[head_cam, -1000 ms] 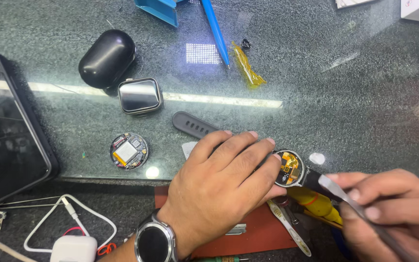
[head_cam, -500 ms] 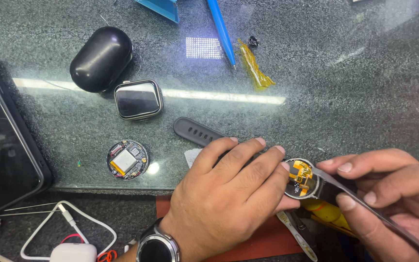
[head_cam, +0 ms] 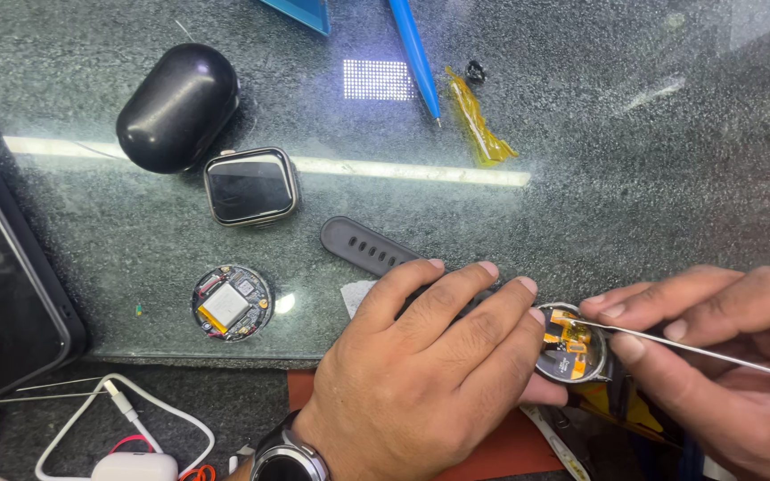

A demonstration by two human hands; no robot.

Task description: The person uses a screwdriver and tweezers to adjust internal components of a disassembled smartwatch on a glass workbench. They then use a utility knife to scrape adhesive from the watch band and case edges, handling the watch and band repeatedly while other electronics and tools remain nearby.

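My left hand lies palm down at the counter's near edge, its fingertips and thumb gripping a round opened watch case with orange flex parts showing inside. The watch's dark grey strap runs out from under my fingers to the upper left. My right hand pinches a thin metal pick whose tip rests on the case's top rim. A wristwatch sits on my left wrist.
On the dark speckled counter lie a round watch module with a battery, a square watch face, a black oval case, a blue pen and a crumpled yellow strip. A tablet lies left; white cable below.
Both hands and the round case have stayed together while the view shifted slightly. The pick's tip now sits on the case's rim.
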